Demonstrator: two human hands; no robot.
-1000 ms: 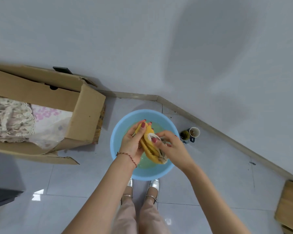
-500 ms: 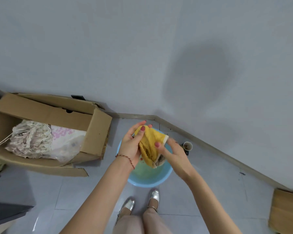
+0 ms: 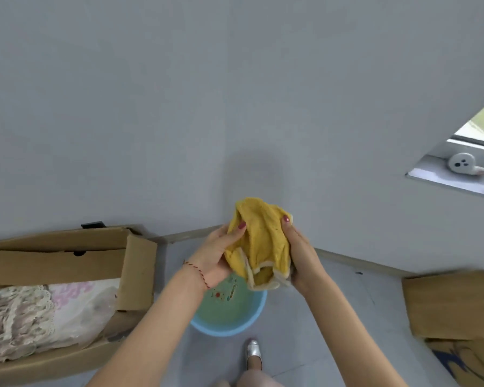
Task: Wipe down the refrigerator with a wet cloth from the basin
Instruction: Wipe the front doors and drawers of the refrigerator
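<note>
I am holding the crumpled yellow terry cloth [image 3: 259,241] bunched between both hands, left hand [image 3: 217,252] and right hand [image 3: 299,251] gripping its sides, directly above the round blue plastic basin [image 3: 229,311]; refrigerator unseen.

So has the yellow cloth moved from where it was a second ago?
Yes. The yellow cloth has risen clear of the blue basin on the floor; both hands, left hand and right hand, hold it above the basin's far rim.

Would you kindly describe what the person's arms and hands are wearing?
Both forearms are bare, with no sleeves in view. The left hand has a thin red string bracelet at the wrist. Fingernails on it and on the right hand are painted dark pinkish red.
</note>
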